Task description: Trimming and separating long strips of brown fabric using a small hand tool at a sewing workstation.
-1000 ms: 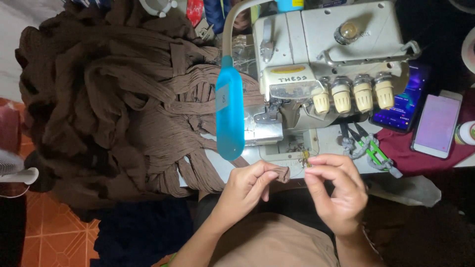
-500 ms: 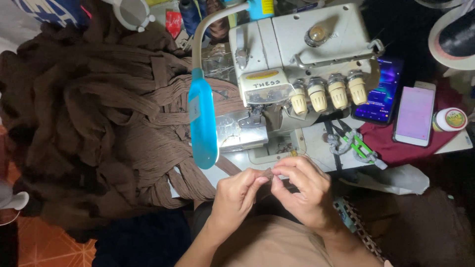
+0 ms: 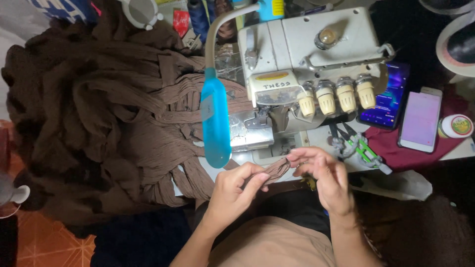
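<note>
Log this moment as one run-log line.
left hand: pinching brown fabric strip | right hand: pinching same strip | sewing machine: behind hands | fabric pile: left

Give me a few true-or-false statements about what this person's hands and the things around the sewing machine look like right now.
1. Both hands, left hand and right hand, pinch a strip of brown fabric. True.
2. The lamp head on the bent neck is red. False: it is blue.
3. Two phones lie right of the sewing machine. True.
4. The heap of brown cloth lies right of the machine. False: it lies left of it.
5. The machine's front carries four cream knobs. True.
</note>
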